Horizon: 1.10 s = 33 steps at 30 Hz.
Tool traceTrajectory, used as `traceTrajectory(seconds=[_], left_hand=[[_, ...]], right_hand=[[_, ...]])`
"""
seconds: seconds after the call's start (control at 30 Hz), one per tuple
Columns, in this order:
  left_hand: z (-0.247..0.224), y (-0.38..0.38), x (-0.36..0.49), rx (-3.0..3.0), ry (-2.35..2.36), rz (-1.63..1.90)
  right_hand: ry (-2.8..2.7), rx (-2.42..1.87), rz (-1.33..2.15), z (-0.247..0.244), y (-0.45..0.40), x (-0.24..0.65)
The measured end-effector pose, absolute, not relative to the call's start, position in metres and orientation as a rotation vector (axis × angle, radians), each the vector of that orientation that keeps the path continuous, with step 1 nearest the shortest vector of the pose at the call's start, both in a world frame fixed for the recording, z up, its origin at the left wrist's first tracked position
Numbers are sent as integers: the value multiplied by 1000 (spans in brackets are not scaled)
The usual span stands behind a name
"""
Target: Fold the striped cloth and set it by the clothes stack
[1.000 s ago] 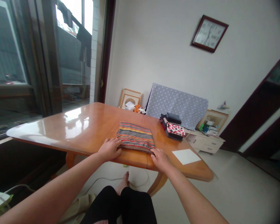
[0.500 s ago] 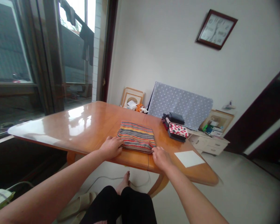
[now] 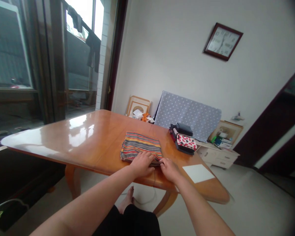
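Clock bearings are taken from the cloth's centre. Left hand: laid over the near edge of the folded striped cloth at 5 o'clock, fingers lightly bent; whether its grip holds any layer cannot be told. Right hand: grip apparently closed on the 4 o'clock corner. The cloth lies near the front of the tabletop. In judgement, an uneven tug could skew the layers or catch only the top one; a pull toward 6 o'clock could drag it over the edge. White sheet, 4 o'clock: near the right hand, liable to be brushed aside. Clothes pile, between 2 and 3 o'clock: unevenly stacked, could topple if knocked. White cabinet, beyond at 3 o'clock: drawers appear closed, contents hidden.
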<state>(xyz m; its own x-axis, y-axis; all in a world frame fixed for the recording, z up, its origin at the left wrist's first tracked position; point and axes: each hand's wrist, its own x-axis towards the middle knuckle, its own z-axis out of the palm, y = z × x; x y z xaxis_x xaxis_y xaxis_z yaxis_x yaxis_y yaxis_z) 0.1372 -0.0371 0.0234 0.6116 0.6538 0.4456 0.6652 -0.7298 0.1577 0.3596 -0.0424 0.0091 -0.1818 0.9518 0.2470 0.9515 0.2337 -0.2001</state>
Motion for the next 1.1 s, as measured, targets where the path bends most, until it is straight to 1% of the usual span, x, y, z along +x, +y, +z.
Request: traceTrajectory(seconds=[0.23,0.43,0.53,0.6,0.73,0.8,0.93,1.1], left_hand=[[7,-27,153,-2814,-1384,-761],[3,-22,155,-2799,-1410,-770],[2,-20,156,-2808,-1415,-775],[2,-20,157,-2815,-1431,-777],[0,-17,157,-2805,-1442,-809],[-2,-16,156,-2806,-1434,-841],[-5,-15,155,-2819,-1452,-890],[-6,-19,152,-2788,-1463,-932]], right_hand=[[-2059,-1624,292,0,-29,371],[-1902,-1461,555,-8,-21,374],[-1893,-1377,611,-7,-26,374],[-1921,-1371,517,-6,-32,372],[-2030,-1498,94,-5,-43,364],[-2086,-1532,-41,-6,-44,358],[-2117,-1549,-161,-10,-38,343],[-2039,-1502,-166,-17,-32,337]])
